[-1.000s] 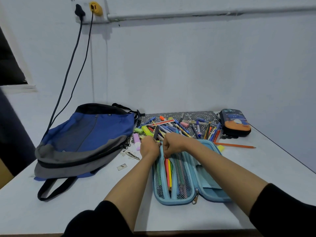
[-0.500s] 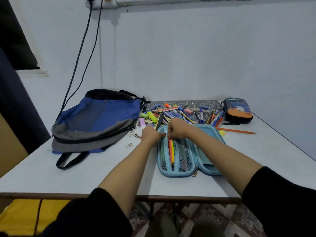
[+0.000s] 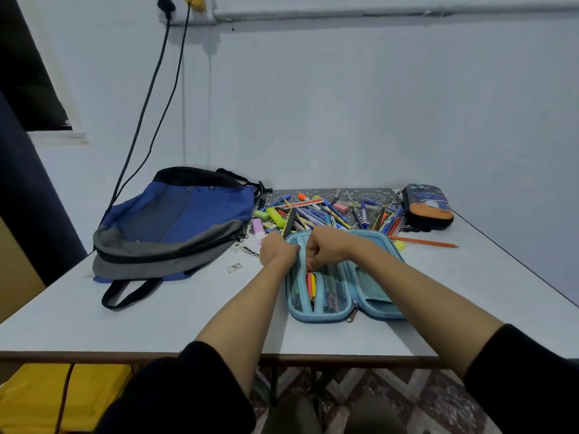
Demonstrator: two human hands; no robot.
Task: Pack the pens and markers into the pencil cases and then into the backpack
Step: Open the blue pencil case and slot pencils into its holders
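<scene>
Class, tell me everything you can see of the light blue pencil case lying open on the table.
The case is light blue, seemingly fabric, lying open flat on the table. Its left half has mesh pockets holding orange and yellow pencils; its right half a plain pocket. A zip pull hangs at the near rim. The left hand grips its far rim; the fingers of the right hand curl at a pocket's mouth.
</scene>
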